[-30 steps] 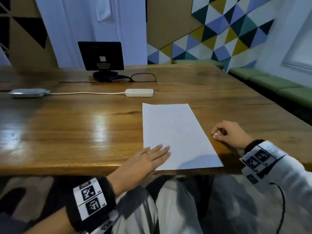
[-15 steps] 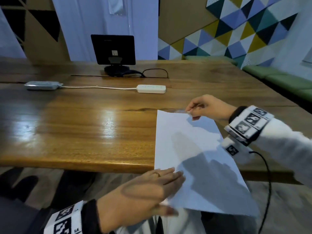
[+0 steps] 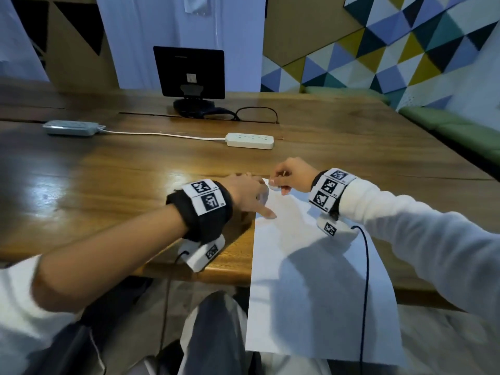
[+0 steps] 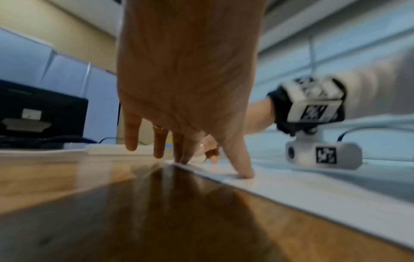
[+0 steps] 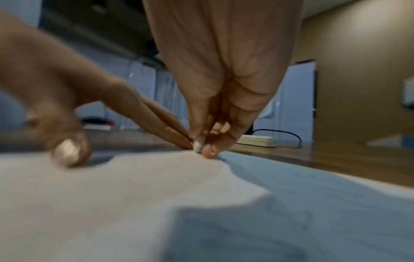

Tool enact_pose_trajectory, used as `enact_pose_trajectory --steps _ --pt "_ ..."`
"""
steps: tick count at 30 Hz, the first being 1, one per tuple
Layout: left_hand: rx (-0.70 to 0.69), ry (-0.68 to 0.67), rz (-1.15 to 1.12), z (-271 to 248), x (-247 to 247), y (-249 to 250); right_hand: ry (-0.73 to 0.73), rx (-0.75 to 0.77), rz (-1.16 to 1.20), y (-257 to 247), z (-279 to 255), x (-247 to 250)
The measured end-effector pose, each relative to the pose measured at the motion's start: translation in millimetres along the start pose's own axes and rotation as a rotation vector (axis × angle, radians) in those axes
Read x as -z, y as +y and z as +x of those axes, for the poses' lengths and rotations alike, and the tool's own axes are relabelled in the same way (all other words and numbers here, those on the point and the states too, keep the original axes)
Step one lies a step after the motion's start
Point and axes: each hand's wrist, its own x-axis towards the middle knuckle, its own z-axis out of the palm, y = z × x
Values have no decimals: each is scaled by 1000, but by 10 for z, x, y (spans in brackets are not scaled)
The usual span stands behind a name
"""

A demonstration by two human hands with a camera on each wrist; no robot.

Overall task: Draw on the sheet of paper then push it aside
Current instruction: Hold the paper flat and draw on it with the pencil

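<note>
A blank white sheet of paper [image 3: 311, 280] lies lengthwise on the wooden table [image 3: 121, 190], and its near half hangs over the front edge above my lap. My left hand [image 3: 249, 193] reaches to the sheet's far left corner with straight fingers, the thumb pressed on the paper [image 4: 313, 191]. My right hand [image 3: 290, 175] is at the far edge, thumb and fingertips pinched together on the paper [image 5: 134, 203]. No pen or drawing shows in any view.
A white power strip [image 3: 249, 140] with its cord lies beyond the hands, a grey one [image 3: 70, 128] at far left. A black monitor [image 3: 189, 73] and a black cable loop [image 3: 257, 115] are at the back. A green bench [image 3: 460, 131] runs along the right.
The sheet has slid toward me and now hangs over the table's front edge. My left hand went from the near corner to the far left corner. My right hand moved to the far edge.
</note>
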Motion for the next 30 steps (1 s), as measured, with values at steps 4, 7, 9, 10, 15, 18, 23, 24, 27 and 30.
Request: enact_pose_trajectory --steps 4,7,9,10,15,18,23,24,27,30 --pt "67 -88 -10 168 -28 16 -32 16 -128 -15 32 -58" --pt "106 -129 -12 171 -29 0 -42 72 -163 -8 44 -58" --pt "111 -175 -13 176 -47 -43 -49 88 -162 -3 75 -49" --pt "108 -201 -13 180 -62 -65 -42 98 -162 -6 99 -49" --pt "129 -260 46 209 -53 -52 -38 132 -140 5 140 -11" --pt "127 -270 66 208 -35 -7 -140 166 -134 3 124 27" --pt "131 -293 79 213 -8 3 -38 133 -103 -30 227 -37" --pt "134 -299 85 226 -4 6 -68 130 -101 -29 219 -37" --pt "150 -312 101 256 -3 15 -180 138 -119 -30 218 -2" --pt "145 -297 115 248 -5 25 -84 95 -129 -43 293 -38"
